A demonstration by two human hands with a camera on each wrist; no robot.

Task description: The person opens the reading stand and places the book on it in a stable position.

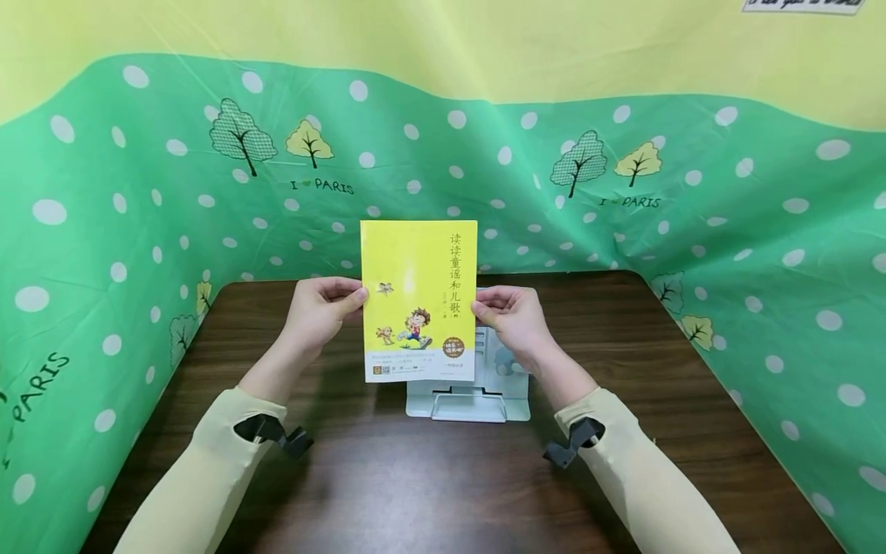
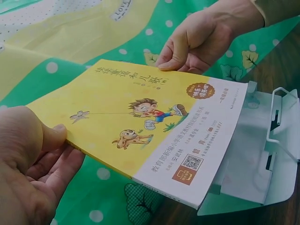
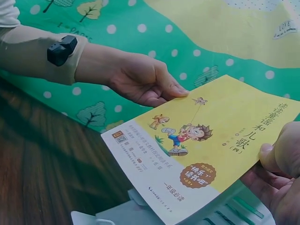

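A thin yellow book [image 1: 415, 269] with a white band at its bottom is held up, its cover facing the head camera. Drawn on the cover are a running boy, a small dog and a kite. My left hand [image 1: 323, 312] pinches the left edge, thumb in front and fingers behind. The right hand [image 1: 512, 317] pinches the right edge likewise, as the right wrist view also shows at the book's edge [image 3: 243, 154]. Behind and below the book stands a pale blue-green book stand [image 1: 512, 385] with a wire ledge [image 2: 281, 112] at its front. The book hides much of its back plate.
The dark wooden table [image 1: 429, 492] carries the stand near its far side. A green and yellow patterned cloth [image 1: 429, 138] hangs behind the table and along both sides. Each forearm wears a black wrist mount [image 1: 266, 431].
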